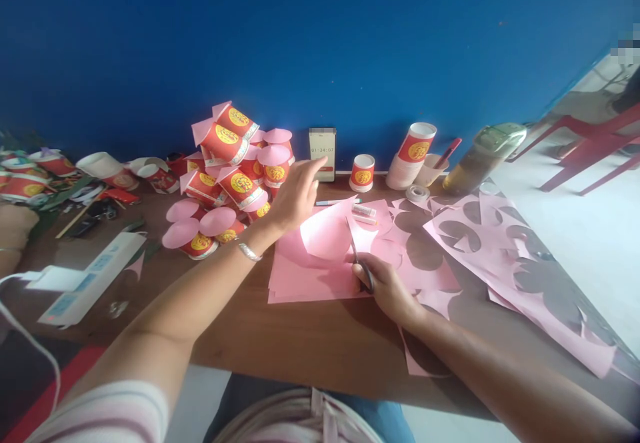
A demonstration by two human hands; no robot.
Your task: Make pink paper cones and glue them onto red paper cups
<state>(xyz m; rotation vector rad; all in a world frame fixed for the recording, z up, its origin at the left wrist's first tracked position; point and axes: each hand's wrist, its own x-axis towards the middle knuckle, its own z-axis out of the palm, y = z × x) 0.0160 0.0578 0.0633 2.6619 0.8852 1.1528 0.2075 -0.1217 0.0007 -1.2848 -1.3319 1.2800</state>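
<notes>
My left hand (299, 193) is in front of the phone (323, 153), fingers loosely extended and apart, with nothing visible in them. Whether a fingertip touches the screen is unclear. Scissors with dark handles (367, 276) are in my right hand (387, 286), their blades pointing away from me. The blades lie against a curved piece of pink paper (327, 233), which rises above flat pink sheets (295, 283). Beyond the blades are glue sticks (364, 211) and a pen (330, 202).
Red-and-white cups with pink paper cones (240, 183) are piled at back left, near a power strip (93, 280). A single cup (362, 173), stacked cups (415, 150), tape (418, 193) and a bottle (483, 156) stand along the back. Cut pink scraps (525, 296) cover the right side.
</notes>
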